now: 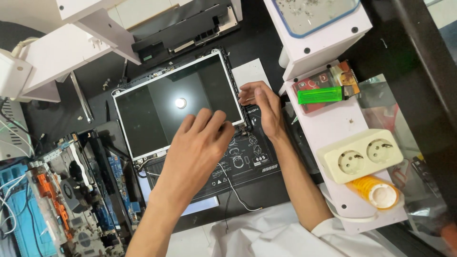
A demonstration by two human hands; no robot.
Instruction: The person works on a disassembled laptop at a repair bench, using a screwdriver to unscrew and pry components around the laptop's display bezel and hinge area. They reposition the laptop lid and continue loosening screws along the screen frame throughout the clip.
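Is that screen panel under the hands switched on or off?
Off. The screen panel is dark all over, showing only the reflection of a lamp. It lies flat, with the left hand and right hand at its edge.

bare laptop screen [178, 102] (dark, silver-edged) lies centre; red packet [326, 85] on right shelf.

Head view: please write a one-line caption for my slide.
Two bare hands, left hand and right hand, rest on the right edge of a bare laptop screen panel.

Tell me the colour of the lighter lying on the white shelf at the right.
The lighter is bright translucent green, seen in the head view, lying across a red packet.
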